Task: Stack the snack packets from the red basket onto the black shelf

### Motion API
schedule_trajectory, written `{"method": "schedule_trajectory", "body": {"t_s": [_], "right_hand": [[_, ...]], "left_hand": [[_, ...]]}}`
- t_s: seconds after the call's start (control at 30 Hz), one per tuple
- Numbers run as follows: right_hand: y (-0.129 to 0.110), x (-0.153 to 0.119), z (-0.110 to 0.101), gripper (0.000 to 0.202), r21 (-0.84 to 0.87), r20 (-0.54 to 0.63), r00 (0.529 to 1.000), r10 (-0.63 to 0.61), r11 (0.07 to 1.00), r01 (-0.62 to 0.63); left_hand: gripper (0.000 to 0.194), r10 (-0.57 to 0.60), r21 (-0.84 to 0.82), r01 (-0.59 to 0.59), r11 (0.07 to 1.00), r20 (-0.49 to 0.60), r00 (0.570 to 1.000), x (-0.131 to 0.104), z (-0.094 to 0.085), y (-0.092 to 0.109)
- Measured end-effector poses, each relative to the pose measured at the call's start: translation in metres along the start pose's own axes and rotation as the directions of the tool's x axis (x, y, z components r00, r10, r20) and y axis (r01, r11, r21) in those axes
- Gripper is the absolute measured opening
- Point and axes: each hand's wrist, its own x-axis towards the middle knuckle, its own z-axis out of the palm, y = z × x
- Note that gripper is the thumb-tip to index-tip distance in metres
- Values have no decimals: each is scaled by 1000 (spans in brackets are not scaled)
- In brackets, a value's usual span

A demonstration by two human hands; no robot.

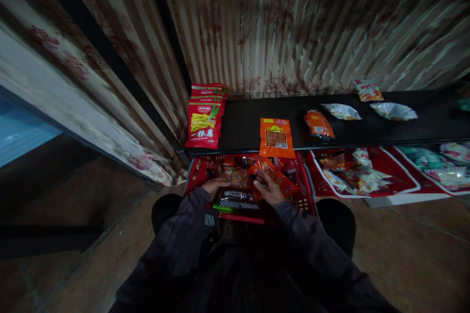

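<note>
A red plastic basket filled with snack packets sits close to my body, between my knees. Both my hands reach into it. My left hand is closed on the left edge of a shiny brown-orange snack packet; some of its fingers are hidden. My right hand is closed, fingers curled, on an orange snack packet slanting across the basket's right half. A dark packet with a checkered strip lies nearest to me, a green edge showing under it.
Above the basket runs a black shelf. On it are stacked red snack bags, an upright orange packet, a lying orange packet and silvery bags. More red baskets with packets stand right. A striped curtain hangs behind.
</note>
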Motion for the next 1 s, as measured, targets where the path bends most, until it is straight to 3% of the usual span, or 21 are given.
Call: {"method": "schedule_trajectory", "body": {"t_s": [0.07,0.23,0.3,0.4,0.47,0.53,0.6,0.7,0.8,1.0], "right_hand": [[-1,1,-3,71,72,32,995,92,993,-94],[-19,10,-11,62,-114,-28,999,-32,993,29],[-30,12,-14,58,-83,-10,1000,-11,997,10],[-44,8,-17,54,190,227,967,118,968,-163],[-49,3,-17,51,381,412,895,170,860,-338],[-50,-3,-16,49,502,471,857,207,736,-454],[-49,-5,-16,47,587,419,866,272,647,-487],[-46,-7,-17,45,689,242,891,385,579,-437],[-45,-13,-15,42,767,64,906,419,560,-313],[-56,-27,1,43,882,-8,887,462,421,-211]], "left_hand": [[23,-25,64,23,998,30,999,-3,-1,2],[13,-62,216,34,976,124,990,-8,5,13],[12,-80,270,32,962,171,982,-10,10,20],[11,-97,315,18,949,238,966,-12,18,31],[10,-97,317,8,948,267,959,-10,23,36],[9,-64,254,-5,967,263,963,-8,26,39],[17,0,119,-22,993,185,983,-7,26,39],[42,114,-140,-112,984,1,994,-13,25,34],[56,143,-331,-135,934,1,990,-26,27,24],[30,233,-583,-231,779,-73,970,-47,40,4]]}}
